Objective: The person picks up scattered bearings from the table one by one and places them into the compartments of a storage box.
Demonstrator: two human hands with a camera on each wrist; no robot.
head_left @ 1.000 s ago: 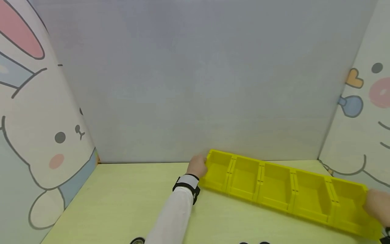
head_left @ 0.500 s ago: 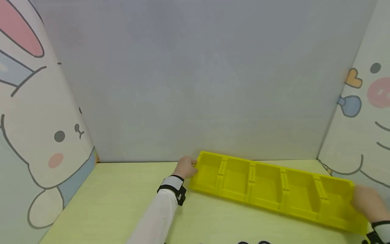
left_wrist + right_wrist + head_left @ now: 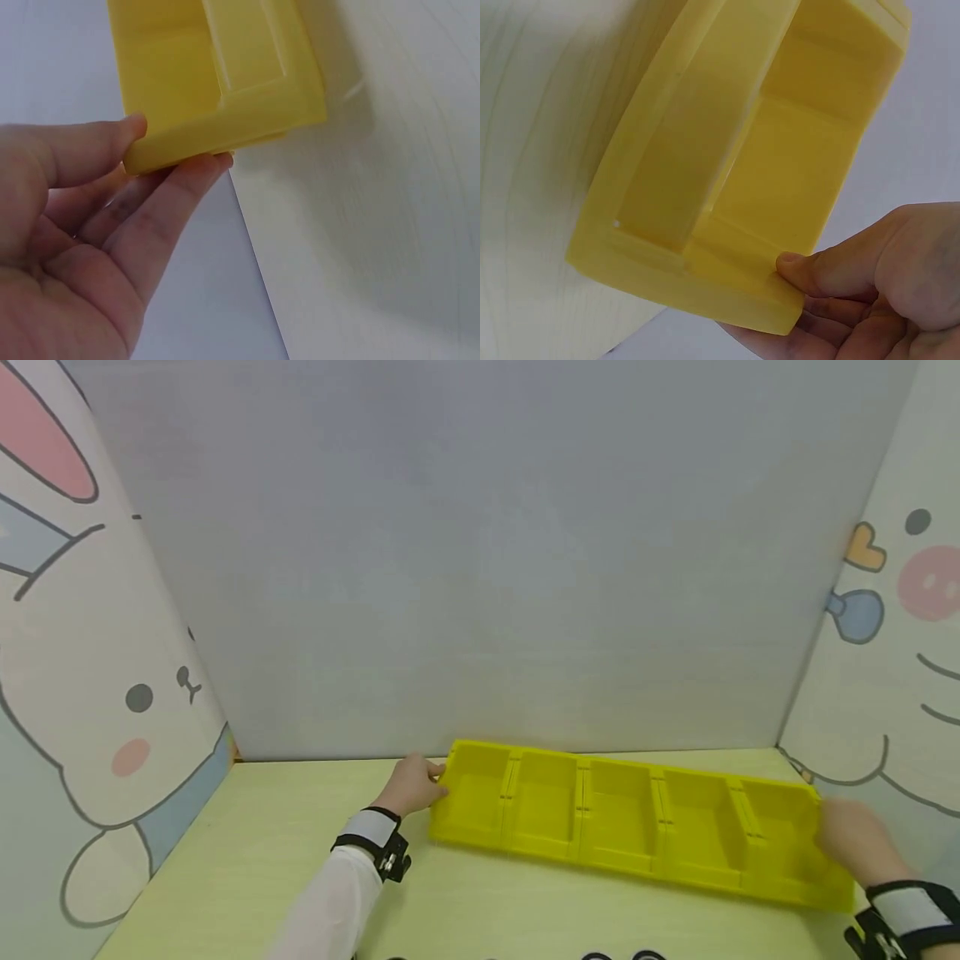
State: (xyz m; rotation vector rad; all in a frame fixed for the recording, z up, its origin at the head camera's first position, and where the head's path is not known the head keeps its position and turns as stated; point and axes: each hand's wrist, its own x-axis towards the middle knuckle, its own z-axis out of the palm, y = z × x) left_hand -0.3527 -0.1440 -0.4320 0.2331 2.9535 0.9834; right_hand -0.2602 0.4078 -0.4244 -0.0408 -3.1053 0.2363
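A long yellow divided tray (image 3: 542, 853), its several compartments in one row, stretches between my two hands near the back wall. Its right end sits closer to me than its left. My left hand (image 3: 411, 785) pinches the left end: in the left wrist view the thumb lies on the rim of the tray (image 3: 251, 45) and the fingers are underneath. At the other end my right hand (image 3: 858, 835) grips the tray; the right wrist view shows the thumb inside the rim of the tray (image 3: 682, 135) and the fingers behind the end wall. The compartments hold nothing visible.
The pale yellow-green table (image 3: 247, 852) meets a grey back wall (image 3: 487, 568). Side panels with cartoon animals, the left panel (image 3: 90, 752) and the right panel (image 3: 900, 693), close both sides. Dark-rimmed round things (image 3: 648, 955) show at the bottom edge.
Both hands have carried the tray leftward along the back of the table. Its right end has swung slightly toward the back wall, so it lies less slanted, and more of the right wrist shows.
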